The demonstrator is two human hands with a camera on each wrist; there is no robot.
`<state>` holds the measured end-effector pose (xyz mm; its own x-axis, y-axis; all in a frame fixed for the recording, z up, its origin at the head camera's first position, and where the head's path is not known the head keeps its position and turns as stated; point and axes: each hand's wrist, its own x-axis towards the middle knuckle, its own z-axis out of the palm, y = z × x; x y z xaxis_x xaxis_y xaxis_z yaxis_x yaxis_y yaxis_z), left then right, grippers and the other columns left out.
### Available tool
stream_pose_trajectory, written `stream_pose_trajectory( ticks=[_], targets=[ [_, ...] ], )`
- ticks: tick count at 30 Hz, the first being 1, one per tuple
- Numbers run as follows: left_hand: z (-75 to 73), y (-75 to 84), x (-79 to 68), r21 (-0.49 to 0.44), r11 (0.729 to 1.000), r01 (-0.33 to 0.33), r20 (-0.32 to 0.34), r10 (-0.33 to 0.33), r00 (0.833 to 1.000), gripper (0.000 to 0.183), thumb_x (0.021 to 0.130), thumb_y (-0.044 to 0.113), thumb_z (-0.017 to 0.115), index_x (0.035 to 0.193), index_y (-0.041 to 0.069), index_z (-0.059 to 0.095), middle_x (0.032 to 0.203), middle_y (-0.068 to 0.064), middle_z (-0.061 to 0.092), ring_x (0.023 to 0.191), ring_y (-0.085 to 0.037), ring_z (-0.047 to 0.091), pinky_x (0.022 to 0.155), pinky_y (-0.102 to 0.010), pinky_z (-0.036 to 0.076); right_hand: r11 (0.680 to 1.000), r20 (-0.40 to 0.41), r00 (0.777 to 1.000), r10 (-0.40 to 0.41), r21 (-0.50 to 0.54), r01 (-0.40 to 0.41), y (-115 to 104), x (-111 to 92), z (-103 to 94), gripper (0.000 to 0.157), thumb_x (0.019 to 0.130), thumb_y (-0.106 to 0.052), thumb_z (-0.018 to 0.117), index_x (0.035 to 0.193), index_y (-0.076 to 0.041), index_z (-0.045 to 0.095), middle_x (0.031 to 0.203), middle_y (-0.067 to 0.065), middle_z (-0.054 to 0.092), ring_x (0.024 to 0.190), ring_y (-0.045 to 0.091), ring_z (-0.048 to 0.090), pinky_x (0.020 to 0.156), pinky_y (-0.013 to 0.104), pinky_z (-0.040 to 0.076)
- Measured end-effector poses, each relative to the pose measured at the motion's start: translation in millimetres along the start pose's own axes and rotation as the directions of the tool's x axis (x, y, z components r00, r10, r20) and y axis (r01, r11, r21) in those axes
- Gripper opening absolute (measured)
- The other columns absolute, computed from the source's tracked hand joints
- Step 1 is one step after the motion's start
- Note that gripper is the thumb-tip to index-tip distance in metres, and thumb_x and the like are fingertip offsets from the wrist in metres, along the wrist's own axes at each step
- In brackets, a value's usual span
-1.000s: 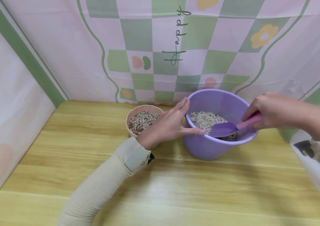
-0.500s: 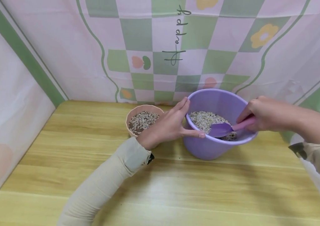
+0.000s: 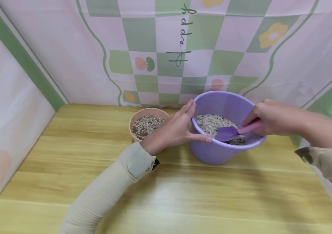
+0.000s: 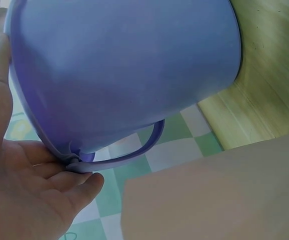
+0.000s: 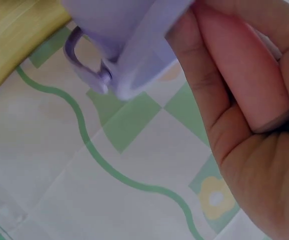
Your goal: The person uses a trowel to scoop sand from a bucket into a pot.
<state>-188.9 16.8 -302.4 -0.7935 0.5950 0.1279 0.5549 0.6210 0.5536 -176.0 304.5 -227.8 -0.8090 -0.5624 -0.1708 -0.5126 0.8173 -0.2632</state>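
Note:
A purple bucket holds pale and dark grit. My left hand holds its left rim, thumb along the near edge and fingers farther back. In the left wrist view those fingers bend at the rim beside the bucket's handle. Inside the bucket my right hand grips a small trowel by its pink handle. The trowel's purple blade lies low over the grit near the front wall; whether its tip is buried cannot be told.
Left of the bucket stands a peach-pink bowl-shaped pot with similar grit in it, partly hidden behind my left hand. Both stand on a wood-grain table. A checked, flowered cloth hangs directly behind them.
My right hand and the trowel have shifted slightly left inside the bucket. My left hand keeps its place on the rim.

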Motion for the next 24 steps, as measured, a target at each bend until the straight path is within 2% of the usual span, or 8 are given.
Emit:
stream_pose_trajectory(
  ticks=[5, 10, 16, 24],
  targets=[
    [1.1, -0.7, 0.0, -0.005, 1.000, -0.005, -0.004, 0.005, 1.000, 0.128, 0.070, 0.073, 0.075, 0.160, 0.007, 0.011, 0.167, -0.006, -0.001, 0.147, -0.031, 0.026, 0.115, -0.041, 0.031, 0.998, 0.009, 1.000, -0.016, 0.058, 0.016, -0.8, 2.5, 3.0, 0.019, 0.077, -0.004, 0.083, 0.090, -0.018, 0.081, 0.084, -0.005, 0.076, 0.072, 0.007, 0.072, 0.060, 0.019, 0.055],
    [1.2, -0.5, 0.4, 0.011, 1.000, -0.002, -0.006, 0.002, 1.000, 0.128, 0.070, 0.074, 0.073, 0.160, 0.007, 0.011, 0.167, -0.007, 0.000, 0.147, -0.032, 0.027, 0.115, -0.042, 0.031, 0.999, 0.017, 1.000, -0.012, 0.046, 0.011, 0.5, 2.9, 3.6, 0.028, 0.074, 0.004, 0.079, 0.093, -0.016, 0.081, 0.087, -0.002, 0.077, 0.076, 0.008, 0.072, 0.063, 0.019, 0.056],
    [1.1, 1.2, 0.3, 0.019, 1.000, 0.007, -0.002, -0.007, 1.000, 0.127, 0.071, 0.074, 0.072, 0.159, 0.006, 0.011, 0.166, -0.010, 0.001, 0.147, -0.032, 0.025, 0.115, -0.042, 0.030, 0.999, 0.044, 0.999, -0.008, 0.048, 0.006, 3.2, 2.7, 6.6, 0.030, 0.073, 0.003, 0.079, 0.096, -0.015, 0.081, 0.088, 0.000, 0.077, 0.079, 0.011, 0.073, 0.064, 0.019, 0.056],
    [0.1, 0.1, -0.4, 0.024, 1.000, 0.018, 0.004, -0.018, 1.000, 0.128, 0.071, 0.075, 0.071, 0.159, 0.007, 0.010, 0.166, -0.010, 0.000, 0.147, -0.033, 0.025, 0.115, -0.044, 0.029, 0.997, -0.004, 1.000, -0.024, 0.068, 0.024, 9.1, 5.4, 12.5, 0.030, 0.074, 0.007, 0.076, 0.096, -0.012, 0.080, 0.087, 0.000, 0.077, 0.077, 0.013, 0.073, 0.062, 0.019, 0.056]
  ],
)
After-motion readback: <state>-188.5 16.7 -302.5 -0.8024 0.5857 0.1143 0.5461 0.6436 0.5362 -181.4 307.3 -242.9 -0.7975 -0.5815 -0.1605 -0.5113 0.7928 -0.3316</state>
